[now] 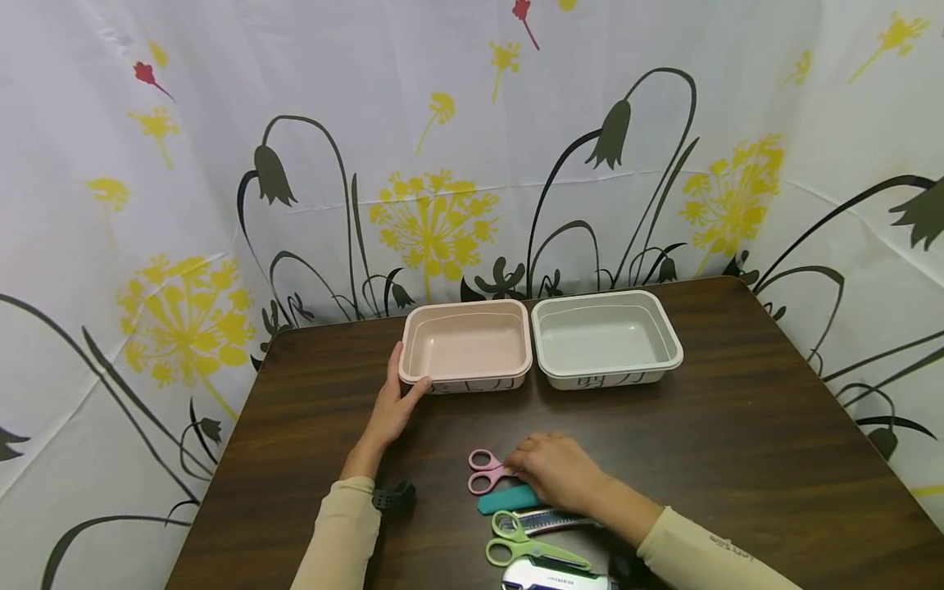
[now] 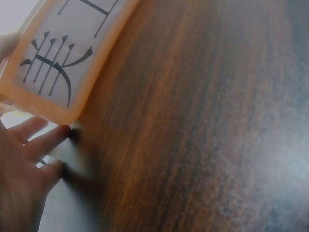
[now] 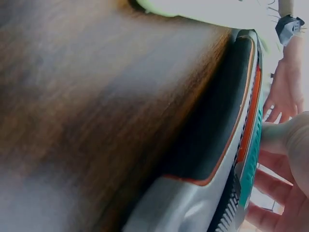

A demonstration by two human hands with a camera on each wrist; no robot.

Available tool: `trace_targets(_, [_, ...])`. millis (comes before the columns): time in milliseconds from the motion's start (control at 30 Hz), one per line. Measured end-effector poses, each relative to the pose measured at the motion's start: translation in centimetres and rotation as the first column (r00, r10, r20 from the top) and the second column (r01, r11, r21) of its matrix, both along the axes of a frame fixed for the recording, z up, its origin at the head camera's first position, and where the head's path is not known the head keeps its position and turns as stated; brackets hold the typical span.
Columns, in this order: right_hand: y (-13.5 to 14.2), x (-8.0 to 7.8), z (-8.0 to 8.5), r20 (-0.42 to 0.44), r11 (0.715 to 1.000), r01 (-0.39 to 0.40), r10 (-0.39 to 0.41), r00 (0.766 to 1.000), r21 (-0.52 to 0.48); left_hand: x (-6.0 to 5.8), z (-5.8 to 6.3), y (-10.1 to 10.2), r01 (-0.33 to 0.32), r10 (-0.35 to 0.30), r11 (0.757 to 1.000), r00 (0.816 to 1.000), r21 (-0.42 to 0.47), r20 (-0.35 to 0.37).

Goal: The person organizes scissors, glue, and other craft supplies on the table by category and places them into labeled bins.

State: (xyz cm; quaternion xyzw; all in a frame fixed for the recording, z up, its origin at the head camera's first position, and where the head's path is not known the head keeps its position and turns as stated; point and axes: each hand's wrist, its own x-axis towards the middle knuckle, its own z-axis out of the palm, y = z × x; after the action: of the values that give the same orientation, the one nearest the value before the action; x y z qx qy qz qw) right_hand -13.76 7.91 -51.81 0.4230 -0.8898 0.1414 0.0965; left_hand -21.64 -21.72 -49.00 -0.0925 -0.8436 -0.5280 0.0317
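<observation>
At the front left corner of a pink plastic bin, my left hand rests with its thumb on the front rim and its fingers along the left side. Those fingers look fairly straight in the left wrist view. My right hand pinches pink scissors near the blades, which it hides. Just below it lie a teal flat tool, a grey box cutter, green scissors and a white-and-dark tool. The box cutter fills the middle of the right wrist view.
A pale white-green bin stands just right of the pink one, near the table's back edge. Both have dark markings on the front. A flower-printed curtain hangs behind the dark wooden table.
</observation>
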Motion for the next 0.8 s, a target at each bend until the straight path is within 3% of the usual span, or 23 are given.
trace_targets(200, [-0.18,0.24,-0.02,-0.022,0.999,0.006,-0.007,1.0,-0.04,0.01,-0.18,-0.08,0.003,-0.003,1.0,1.0,0.004,0.003])
trace_targets(567, [-0.07,0.28,-0.07,-0.076,1.0,-0.003,0.002,0.997,-0.007,0.04,0.0,-0.08,0.002,-0.002,1.0,1.0,-0.001,0.001])
trace_targets(800, [0.27,0.49,0.08,-0.046,0.999,-0.002,-0.001,0.999,-0.051,-0.03,-0.07,0.03,0.003,-0.003,1.0,1.0,0.01,0.001])
